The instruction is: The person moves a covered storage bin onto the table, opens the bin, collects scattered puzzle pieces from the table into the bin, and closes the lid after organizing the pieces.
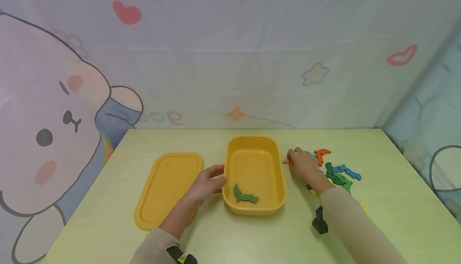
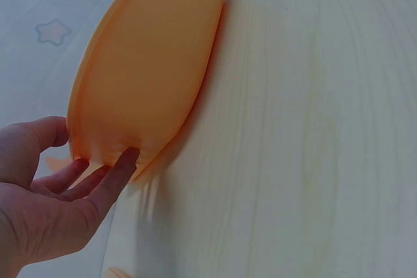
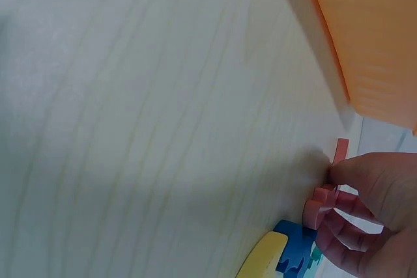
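Observation:
A deep yellow-orange plastic box [image 1: 253,211] stands at the middle of the table, and one green toy piece [image 1: 245,197] with a curved, crescent-like end lies inside it. My left hand [image 1: 205,184] rests against the box's left wall, fingertips touching its outside and thumb near the rim, as the left wrist view shows. Right of the box, my right hand [image 1: 301,163] pinches a salmon-red toy piece [image 3: 318,206] between thumb and fingers, low over the table. Beside that hand, in the right wrist view, lie a blue piece [image 3: 293,245] and a yellow piece [image 3: 264,255].
A yellow lid-like tray [image 1: 173,186] lies flat left of the box, partly behind my left arm. Several more toy pieces are grouped at the right, among them an orange one [image 1: 320,157], a blue one [image 1: 347,171] and a light green one [image 1: 345,181]. A printed curtain [image 1: 252,76] hangs behind the table.

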A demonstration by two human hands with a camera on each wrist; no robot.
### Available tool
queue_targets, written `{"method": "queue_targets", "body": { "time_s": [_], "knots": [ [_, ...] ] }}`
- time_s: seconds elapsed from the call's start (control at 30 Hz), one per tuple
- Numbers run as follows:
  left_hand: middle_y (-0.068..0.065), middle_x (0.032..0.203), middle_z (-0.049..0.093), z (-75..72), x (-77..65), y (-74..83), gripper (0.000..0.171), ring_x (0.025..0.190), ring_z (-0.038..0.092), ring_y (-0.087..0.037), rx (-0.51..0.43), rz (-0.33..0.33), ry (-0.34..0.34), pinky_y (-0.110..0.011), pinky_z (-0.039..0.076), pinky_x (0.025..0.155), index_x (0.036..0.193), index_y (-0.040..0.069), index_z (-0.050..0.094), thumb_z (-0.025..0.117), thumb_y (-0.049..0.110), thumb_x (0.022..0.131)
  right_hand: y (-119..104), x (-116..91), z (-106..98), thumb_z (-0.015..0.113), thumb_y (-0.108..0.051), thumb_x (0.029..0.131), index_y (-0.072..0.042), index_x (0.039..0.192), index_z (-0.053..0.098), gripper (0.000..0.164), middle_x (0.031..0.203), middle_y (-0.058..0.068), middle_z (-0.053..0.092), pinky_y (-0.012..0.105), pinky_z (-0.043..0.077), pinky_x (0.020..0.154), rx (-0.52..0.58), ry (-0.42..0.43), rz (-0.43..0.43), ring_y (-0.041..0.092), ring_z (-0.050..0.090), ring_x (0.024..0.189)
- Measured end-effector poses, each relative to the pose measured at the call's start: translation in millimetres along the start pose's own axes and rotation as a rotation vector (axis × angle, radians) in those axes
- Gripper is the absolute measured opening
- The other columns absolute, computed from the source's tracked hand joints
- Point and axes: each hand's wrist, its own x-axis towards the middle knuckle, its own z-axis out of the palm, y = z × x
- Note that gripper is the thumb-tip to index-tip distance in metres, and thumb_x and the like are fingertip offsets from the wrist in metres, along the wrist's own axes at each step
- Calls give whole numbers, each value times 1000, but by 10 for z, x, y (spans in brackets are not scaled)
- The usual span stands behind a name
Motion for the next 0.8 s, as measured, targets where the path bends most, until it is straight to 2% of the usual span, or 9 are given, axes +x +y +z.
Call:
{"method": "queue_targets", "body": {
  "time_s": [0.3, 0.63, 0.8],
  "knots": [
    [-20, 138, 43, -2, 4, -13, 49, 114, 53, -32, -3, 3, 2, -37, 54, 81, 136, 0, 41, 54, 8, 89, 9, -11, 25, 59, -27, 89, -7, 95, 59, 21, 76, 9, 49, 36, 46, 52, -5, 4, -15, 25, 49, 61],
    [-20, 138, 42, 1, -11, -3, 49, 115, 52, -33, -1, 2, -4, -37, 54, 82, 136, 0, 40, 54, 8, 89, 20, -26, 37, 59, -24, 90, -9, 97, 59, 17, 76, 8, 47, 32, 43, 54, -5, -6, -20, 24, 45, 62],
    [-19, 138, 42, 5, -10, -9, 50, 115, 52, -32, -5, 5, -3, -37, 54, 81, 136, 0, 40, 54, 8, 89, 45, -28, 43, 60, -23, 89, -9, 98, 59, 16, 75, 8, 47, 31, 42, 54, -7, -4, -51, 23, 44, 61]
  ]
}}
